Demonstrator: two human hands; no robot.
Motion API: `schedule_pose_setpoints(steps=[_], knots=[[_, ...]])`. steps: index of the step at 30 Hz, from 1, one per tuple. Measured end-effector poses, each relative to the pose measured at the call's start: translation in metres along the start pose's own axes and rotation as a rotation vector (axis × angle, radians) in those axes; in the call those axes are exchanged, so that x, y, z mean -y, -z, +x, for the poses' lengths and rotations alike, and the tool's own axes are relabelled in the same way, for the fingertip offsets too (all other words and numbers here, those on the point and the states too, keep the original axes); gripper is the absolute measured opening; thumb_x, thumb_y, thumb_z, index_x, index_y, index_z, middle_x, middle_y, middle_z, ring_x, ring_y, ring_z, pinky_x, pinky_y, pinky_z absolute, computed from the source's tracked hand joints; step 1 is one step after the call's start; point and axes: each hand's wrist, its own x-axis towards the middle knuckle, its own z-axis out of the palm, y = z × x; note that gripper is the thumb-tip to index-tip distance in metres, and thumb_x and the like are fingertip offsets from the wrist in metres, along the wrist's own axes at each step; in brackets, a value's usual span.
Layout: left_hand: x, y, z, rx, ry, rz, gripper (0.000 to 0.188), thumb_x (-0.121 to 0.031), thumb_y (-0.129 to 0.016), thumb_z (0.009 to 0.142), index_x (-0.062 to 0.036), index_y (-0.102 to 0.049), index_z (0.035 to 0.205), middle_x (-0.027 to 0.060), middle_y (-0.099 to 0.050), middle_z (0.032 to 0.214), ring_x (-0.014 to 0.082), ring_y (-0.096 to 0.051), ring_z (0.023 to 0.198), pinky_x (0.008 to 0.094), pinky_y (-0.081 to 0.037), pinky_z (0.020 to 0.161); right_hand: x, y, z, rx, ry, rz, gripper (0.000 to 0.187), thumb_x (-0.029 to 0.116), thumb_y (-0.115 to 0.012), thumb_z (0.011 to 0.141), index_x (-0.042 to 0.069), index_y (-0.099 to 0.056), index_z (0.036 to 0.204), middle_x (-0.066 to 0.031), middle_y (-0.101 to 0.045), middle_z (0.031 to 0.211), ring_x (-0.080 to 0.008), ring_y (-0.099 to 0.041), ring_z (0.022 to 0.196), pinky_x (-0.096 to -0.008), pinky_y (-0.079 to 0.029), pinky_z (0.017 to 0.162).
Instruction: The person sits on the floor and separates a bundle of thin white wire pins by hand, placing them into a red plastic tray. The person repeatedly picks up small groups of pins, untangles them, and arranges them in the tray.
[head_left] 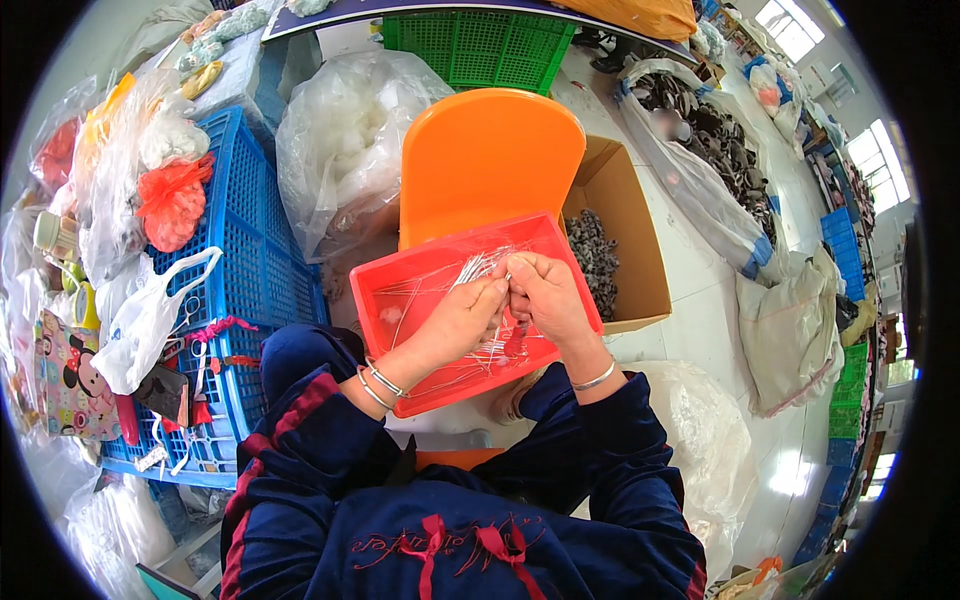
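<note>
My left hand [470, 315] and my right hand [548, 295] meet over a red plastic tray [450, 396]. Both are closed, thumbs and fingers pinched together at one spot. Whatever they pinch is small and mostly covered by the fingers. Thin white wire-like strands [478, 266] lie loosely in the tray, bunched beyond my hands and scattered beneath them. A small dark red piece [516, 340] shows just below my right hand; whether it is held cannot be seen. The tray rests tilted in front of an orange chair back [490, 165].
Left stands a blue crate [240, 210] hung with scissors and a white bag [150, 335]. A bag of white fluff [350, 130] sits behind it. Right are a cardboard box [637, 250] of grey fuzzy pieces, a sack of dark pieces [705, 145] and clear plastic [700, 430].
</note>
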Motion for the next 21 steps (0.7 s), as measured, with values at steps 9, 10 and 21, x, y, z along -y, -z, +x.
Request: schedule_pose_setpoints(steps=[9,10,21], knots=[[0.004,-0.004,0.004,-0.03,-0.004,-0.042,0.03,-0.031,-0.038,0.101,-0.0123,-0.039,0.078,-0.0056,-0.03,0.058,0.0052,-0.024,0.045,0.023,-0.02,0.04,-0.006,-0.002,0.001,-0.027,0.063,0.009,0.025,0.021,-0.049,0.099,0.001,-0.061,0.09,0.0071,-0.043,0.061,-0.0009,-0.033,0.047,-0.0188,-0.027,0.043],[0.001,-0.003,0.002,-0.013,0.025,-0.074,0.03,-0.03,-0.038,0.101,-0.0122,-0.039,0.077,-0.0054,-0.03,0.057,0.0054,-0.024,0.045,0.0233,-0.02,0.04,-0.002,-0.004,0.0,-0.014,0.047,0.062,0.026,0.021,-0.048,0.099,0.001,-0.061,0.091,0.0066,-0.044,0.063,-0.0005,-0.033,0.049,-0.0188,-0.026,0.043],[-0.002,0.01,-0.002,0.175,0.027,-0.068,0.027,-0.025,-0.037,0.101,-0.0052,-0.051,0.089,0.0008,-0.044,0.067,0.0105,-0.045,0.053,0.0225,-0.038,0.046,0.006,0.029,0.01,0.019,0.079,0.308,0.043,0.034,-0.04,0.101,-0.003,-0.062,0.104,0.0037,-0.041,0.066,-0.0062,-0.032,0.046,-0.0224,-0.027,0.044]])
